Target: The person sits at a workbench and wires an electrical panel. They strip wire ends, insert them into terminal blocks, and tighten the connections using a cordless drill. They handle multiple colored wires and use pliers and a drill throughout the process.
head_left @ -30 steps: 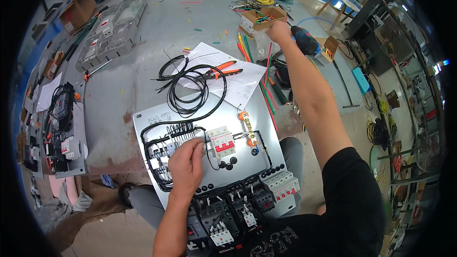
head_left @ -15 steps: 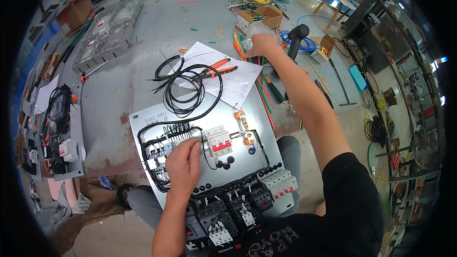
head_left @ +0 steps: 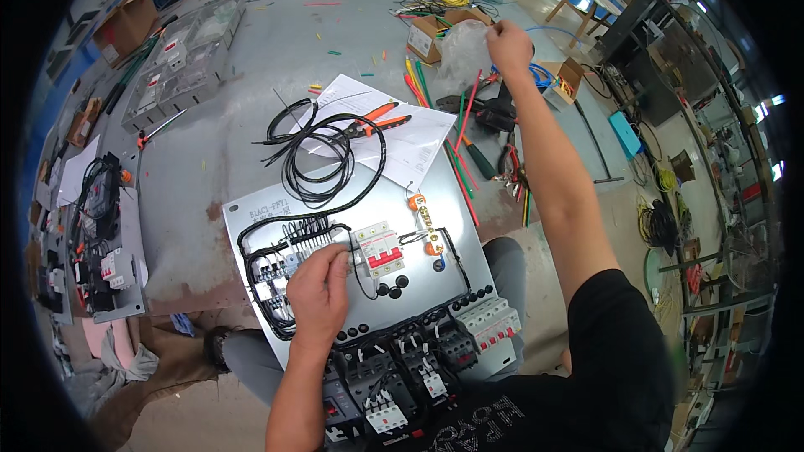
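Observation:
My left hand (head_left: 318, 289) is closed in a pinch over a metal mounting plate (head_left: 335, 318). Its fingertips lie beside a thin black wire (head_left: 355, 272) and left of a white circuit breaker (head_left: 380, 249) with red switches; what they pinch is hidden. My right hand (head_left: 509, 50) reaches far across the table, closed on the edge of a clear plastic bag (head_left: 464, 54). The plate rests on my lap, tilted against the table edge. It carries a brass terminal bar (head_left: 425, 224) with orange ends, bundled black wiring, and contactors (head_left: 377, 368) along its near side.
A black cable coil (head_left: 322, 163) and orange-handled pliers (head_left: 377, 120) lie on paper sheets (head_left: 419, 146). Right of them are coloured tubes (head_left: 461, 176), a green-handled screwdriver (head_left: 481, 161) and a cardboard box (head_left: 424, 40). Grey trays (head_left: 180, 67) and another wired plate (head_left: 121, 259) are left.
My right hand has moved away and to the right, to the bag's upper right edge. The bag has shifted slightly with it, uncovering dark tools. My left hand has barely moved.

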Demonstrator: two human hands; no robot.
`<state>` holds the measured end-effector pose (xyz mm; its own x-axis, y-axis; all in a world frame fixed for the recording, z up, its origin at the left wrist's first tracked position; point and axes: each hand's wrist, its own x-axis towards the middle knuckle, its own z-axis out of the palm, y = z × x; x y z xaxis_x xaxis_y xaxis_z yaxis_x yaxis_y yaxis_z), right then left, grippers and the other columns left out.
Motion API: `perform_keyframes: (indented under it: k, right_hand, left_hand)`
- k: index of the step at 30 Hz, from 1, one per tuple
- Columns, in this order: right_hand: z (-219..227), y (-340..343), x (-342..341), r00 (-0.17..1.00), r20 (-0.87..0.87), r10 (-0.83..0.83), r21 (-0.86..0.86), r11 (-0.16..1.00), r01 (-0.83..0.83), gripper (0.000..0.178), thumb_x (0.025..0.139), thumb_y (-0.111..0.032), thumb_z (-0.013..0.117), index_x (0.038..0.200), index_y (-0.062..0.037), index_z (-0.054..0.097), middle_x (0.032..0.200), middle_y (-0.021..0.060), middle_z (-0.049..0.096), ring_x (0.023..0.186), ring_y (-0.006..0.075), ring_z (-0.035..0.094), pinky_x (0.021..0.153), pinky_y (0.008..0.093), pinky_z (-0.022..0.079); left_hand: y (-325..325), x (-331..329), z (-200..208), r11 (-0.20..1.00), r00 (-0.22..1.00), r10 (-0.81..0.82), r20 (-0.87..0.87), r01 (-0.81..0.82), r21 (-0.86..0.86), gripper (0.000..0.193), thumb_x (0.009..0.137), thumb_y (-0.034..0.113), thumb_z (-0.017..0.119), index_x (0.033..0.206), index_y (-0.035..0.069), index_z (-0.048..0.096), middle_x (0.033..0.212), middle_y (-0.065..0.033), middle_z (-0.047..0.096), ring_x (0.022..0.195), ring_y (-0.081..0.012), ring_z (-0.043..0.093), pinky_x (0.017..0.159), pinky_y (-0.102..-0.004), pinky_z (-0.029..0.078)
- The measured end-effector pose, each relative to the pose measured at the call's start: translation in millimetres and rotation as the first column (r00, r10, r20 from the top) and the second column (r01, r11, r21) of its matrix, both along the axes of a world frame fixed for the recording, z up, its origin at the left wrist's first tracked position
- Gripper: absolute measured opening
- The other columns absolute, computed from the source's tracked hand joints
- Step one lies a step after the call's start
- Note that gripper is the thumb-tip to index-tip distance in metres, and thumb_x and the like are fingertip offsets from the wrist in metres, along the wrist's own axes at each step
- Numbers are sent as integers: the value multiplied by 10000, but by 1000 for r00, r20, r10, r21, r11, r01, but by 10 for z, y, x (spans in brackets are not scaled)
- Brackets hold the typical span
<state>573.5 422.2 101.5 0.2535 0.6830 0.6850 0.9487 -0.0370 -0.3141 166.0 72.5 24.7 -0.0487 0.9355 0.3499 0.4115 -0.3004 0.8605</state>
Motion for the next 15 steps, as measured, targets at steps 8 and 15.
perform_keyframes:
  k: [8,15]
  right_hand:
    - [-9,-142,-450,725,100,681,-71,732,-678,174,857,-143,677,1004,-78,746,1030,220,750,957,408,719,816,507,565]
    - [-516,60,-482,922,282,267,-674,739,-8,264,898,-80,607,1091,-14,775,1104,236,746,1048,416,719,891,500,576]
  left_hand:
    - [32,-9,-38,999,999,-12,-52,15,52,125,1006,62,650,1072,-25,710,832,-101,721,710,-150,697,647,-273,542]
    - [1,-30,-25,1000,999,-20,-46,21,22,123,1005,62,652,1073,-25,707,831,-98,719,714,-144,694,647,-269,538]
